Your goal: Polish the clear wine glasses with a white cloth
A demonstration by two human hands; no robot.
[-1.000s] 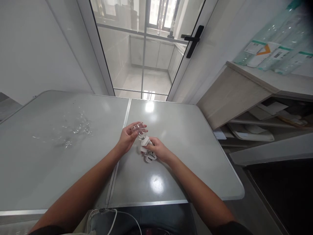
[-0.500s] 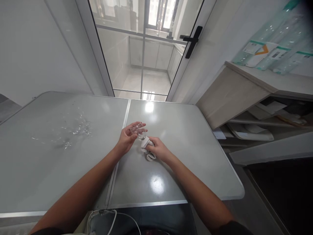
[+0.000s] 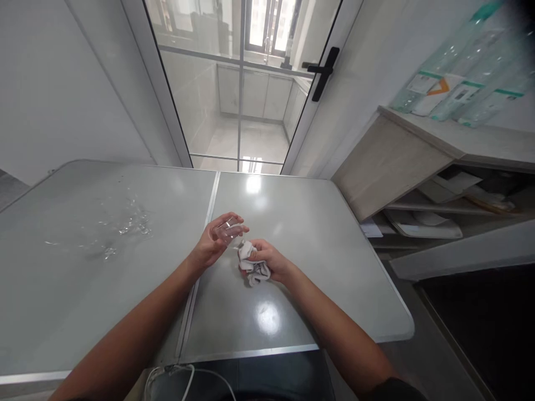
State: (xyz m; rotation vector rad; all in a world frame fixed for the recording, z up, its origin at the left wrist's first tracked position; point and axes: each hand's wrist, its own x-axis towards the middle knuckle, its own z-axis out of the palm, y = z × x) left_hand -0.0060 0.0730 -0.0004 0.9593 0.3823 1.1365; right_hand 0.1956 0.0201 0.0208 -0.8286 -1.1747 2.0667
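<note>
My left hand (image 3: pixel 209 240) is curled around a small clear glass (image 3: pixel 227 228), which lies tilted across the fingers just above the table. A crumpled white cloth (image 3: pixel 253 266) is bunched in my right hand (image 3: pixel 267 259), with its folds hanging below the fingers. The cloth is close to the lower right end of the glass; whether the two touch I cannot tell. Both hands are over the table (image 3: pixel 317 234), a little right of its metal seam.
Crumpled clear plastic wrap (image 3: pixel 134 223) lies on the left half of the table. A metal seam strip (image 3: pixel 213 195) divides the tabletop. Large bottles (image 3: pixel 422 83) stand on a wooden shelf unit (image 3: pixel 376 156) at the right. Behind is a glass door (image 3: pixel 240 111); a white cable (image 3: pixel 190 381) hangs at the front edge.
My right hand has turned and shifted slightly down, and the cloth is bunched differently with more of it showing. My left hand has tilted the glass a little. The view has shifted slightly.
</note>
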